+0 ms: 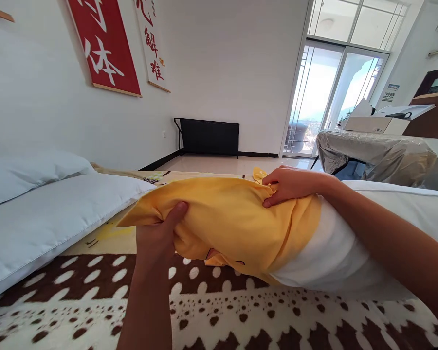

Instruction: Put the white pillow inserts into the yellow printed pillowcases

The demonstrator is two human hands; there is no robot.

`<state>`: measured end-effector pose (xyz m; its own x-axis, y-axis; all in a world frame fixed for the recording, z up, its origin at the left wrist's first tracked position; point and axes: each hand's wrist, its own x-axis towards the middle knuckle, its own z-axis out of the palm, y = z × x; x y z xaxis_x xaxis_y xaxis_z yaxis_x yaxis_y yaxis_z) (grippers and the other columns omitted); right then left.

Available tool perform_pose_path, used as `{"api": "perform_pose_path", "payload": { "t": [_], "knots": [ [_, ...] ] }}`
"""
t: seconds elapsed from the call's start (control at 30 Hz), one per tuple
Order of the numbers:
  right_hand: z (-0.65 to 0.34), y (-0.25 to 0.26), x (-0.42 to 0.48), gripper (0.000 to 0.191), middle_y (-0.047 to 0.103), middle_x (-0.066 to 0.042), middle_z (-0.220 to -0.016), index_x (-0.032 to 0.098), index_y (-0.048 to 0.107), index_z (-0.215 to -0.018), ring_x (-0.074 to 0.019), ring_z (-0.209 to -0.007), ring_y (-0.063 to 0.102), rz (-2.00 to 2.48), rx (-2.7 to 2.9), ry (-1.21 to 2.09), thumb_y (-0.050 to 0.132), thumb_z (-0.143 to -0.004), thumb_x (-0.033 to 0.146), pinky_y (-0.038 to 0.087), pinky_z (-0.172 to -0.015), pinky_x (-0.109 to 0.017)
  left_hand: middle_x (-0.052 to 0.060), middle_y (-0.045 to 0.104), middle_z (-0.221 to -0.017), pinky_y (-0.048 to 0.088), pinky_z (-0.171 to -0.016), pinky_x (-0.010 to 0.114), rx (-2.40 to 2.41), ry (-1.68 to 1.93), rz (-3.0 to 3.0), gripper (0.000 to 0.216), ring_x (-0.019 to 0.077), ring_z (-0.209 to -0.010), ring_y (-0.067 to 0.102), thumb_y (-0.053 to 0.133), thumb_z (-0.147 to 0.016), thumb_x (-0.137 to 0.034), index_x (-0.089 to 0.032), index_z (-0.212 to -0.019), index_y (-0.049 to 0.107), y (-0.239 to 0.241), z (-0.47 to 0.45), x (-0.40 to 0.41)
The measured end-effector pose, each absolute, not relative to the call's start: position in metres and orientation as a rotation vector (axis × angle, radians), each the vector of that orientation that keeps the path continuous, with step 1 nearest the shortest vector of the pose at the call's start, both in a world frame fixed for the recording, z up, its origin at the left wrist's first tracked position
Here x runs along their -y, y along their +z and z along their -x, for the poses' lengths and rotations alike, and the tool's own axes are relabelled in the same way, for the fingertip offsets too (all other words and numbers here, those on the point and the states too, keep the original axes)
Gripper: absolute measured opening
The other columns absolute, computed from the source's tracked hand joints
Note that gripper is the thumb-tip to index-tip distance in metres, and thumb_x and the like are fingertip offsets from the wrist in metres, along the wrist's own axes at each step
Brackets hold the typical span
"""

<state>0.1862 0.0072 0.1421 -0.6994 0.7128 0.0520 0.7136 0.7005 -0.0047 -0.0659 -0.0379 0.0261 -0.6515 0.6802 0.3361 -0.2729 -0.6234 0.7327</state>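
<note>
Yellow pillowcase [226, 218], half over a white pillow [336, 257], is clenched by left hand [158, 233] near and right hand [288, 187] farther right, above the spotted blanket [241, 316].

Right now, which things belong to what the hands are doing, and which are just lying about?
In hand:
left hand gripping the yellow pillowcase
right hand pinching the pillowcase's upper edge
white pillow, partly inside the pillowcase

Lying about:
two bare pillows
spotted blanket
black rack
cardboard box

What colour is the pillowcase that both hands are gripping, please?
Yellow; the pillowcase shows best in the head view.
</note>
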Motion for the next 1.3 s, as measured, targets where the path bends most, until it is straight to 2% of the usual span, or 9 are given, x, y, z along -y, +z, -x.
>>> {"api": "perform_pose_path", "payload": {
  "t": [0.23, 0.33, 0.5, 0.63, 0.73, 0.87, 0.97, 1.13, 1.3],
  "knots": [
    [-0.236, 0.165, -0.004, 0.054, 0.037, 0.003, -0.043, 0.020, 0.039, -0.045, -0.0114, -0.048, 0.033, 1.544, 2.508, -0.418, 0.052, -0.079, 0.059, 0.025, -0.053, -0.028, 0.002, 0.073, -0.083, 0.056, -0.075, 0.018, -0.617, 2.241, -0.618, 0.049, 0.0118, -0.076, 0.066, 0.087, -0.050, -0.017, -0.013, -0.095, 0.069, 0.024, 0.079, 0.017],
    [-0.251, 0.169, 0.000, 0.048, 0.047, 0.001, -0.051, 0.020, 0.047, -0.049, -0.0133, -0.052, 0.040, 1.489, 2.477, -0.626, 0.052, -0.081, 0.055, 0.028, -0.055, -0.029, 0.001, 0.073, -0.081, 0.055, -0.084, 0.022, -0.567, 2.185, -0.564, 0.036, 0.0117, -0.075, 0.066, 0.081, -0.059, -0.014, -0.014, -0.093, 0.069, 0.025, 0.078, 0.016],
    [-0.242, 0.147, 0.039, 0.022, 0.063, -0.010, -0.095, 0.018, 0.064, -0.086, -0.0252, -0.088, 0.056, 1.139, 2.126, -1.019, 0.045, -0.087, 0.029, 0.038, -0.077, -0.038, -0.002, 0.073, -0.082, 0.054, -0.088, 0.023, -0.554, 2.142, -0.482, 0.016, 0.0106, -0.075, 0.066, 0.072, -0.072, -0.013, -0.016, -0.087, 0.069, 0.027, 0.075, 0.018],
    [-0.222, 0.101, 0.082, 0.045, 0.053, -0.012, -0.130, 0.020, 0.050, -0.127, -0.0280, -0.115, 0.048, 0.793, 2.396, -0.920, 0.046, -0.082, 0.018, 0.036, -0.090, -0.044, -0.003, 0.073, -0.082, 0.052, -0.092, 0.023, -0.543, 2.122, -0.500, 0.019, 0.0094, -0.076, 0.066, 0.073, -0.072, -0.015, -0.016, -0.091, 0.069, 0.029, 0.072, 0.020],
    [-0.210, 0.068, 0.088, 0.060, 0.046, -0.011, -0.141, 0.024, 0.039, -0.139, -0.0282, -0.125, 0.041, 0.824, 2.490, -0.963, 0.045, -0.081, 0.010, 0.033, -0.093, -0.045, -0.003, 0.073, -0.082, 0.051, -0.095, 0.023, -0.529, 2.129, -0.501, 0.023, 0.0094, -0.076, 0.066, 0.075, -0.072, -0.016, -0.016, -0.094, 0.068, 0.032, 0.068, 0.022],
    [-0.205, 0.054, 0.059, 0.044, 0.067, -0.008, -0.102, 0.021, 0.052, -0.127, -0.0219, -0.096, 0.057, 0.830, 2.169, -1.101, 0.044, -0.085, 0.008, 0.036, -0.083, -0.038, 0.000, 0.074, -0.084, 0.050, -0.096, 0.025, -0.509, 2.122, -0.488, 0.025, 0.0119, -0.083, 0.066, 0.074, -0.073, -0.021, -0.016, -0.097, 0.068, 0.038, 0.059, 0.034],
    [-0.211, 0.063, 0.036, 0.022, 0.060, -0.002, -0.066, 0.022, 0.064, -0.098, -0.0187, -0.072, 0.055, 0.720, 1.866, -1.195, 0.050, -0.084, 0.011, 0.038, -0.071, -0.033, 0.003, 0.074, -0.088, 0.051, -0.097, 0.029, -0.530, 2.097, -0.559, 0.032, 0.0193, -0.103, 0.063, 0.075, -0.072, -0.032, -0.018, -0.100, 0.068, 0.042, 0.053, 0.050],
    [-0.228, 0.076, 0.015, 0.019, 0.056, -0.002, -0.064, 0.021, 0.063, -0.089, -0.0160, -0.061, 0.049, 0.611, 1.612, -1.058, 0.047, -0.083, 0.014, 0.036, -0.058, -0.029, 0.004, 0.073, -0.093, 0.054, -0.096, 0.038, -0.614, 2.171, -0.726, 0.039, 0.0286, -0.123, 0.052, 0.075, -0.070, -0.043, -0.025, -0.104, 0.069, 0.047, 0.052, 0.073],
    [-0.233, 0.088, -0.004, 0.020, 0.057, -0.002, -0.067, 0.022, 0.063, -0.082, -0.0160, -0.061, 0.050, 1.208, 1.579, -0.764, 0.043, -0.079, 0.021, 0.033, -0.057, -0.028, 0.004, 0.073, -0.095, 0.055, -0.095, 0.040, -0.670, 2.147, -0.731, 0.040, 0.0304, -0.127, 0.047, 0.075, -0.070, -0.044, -0.025, -0.104, 0.069, 0.048, 0.051, 0.075]
  ]
}}
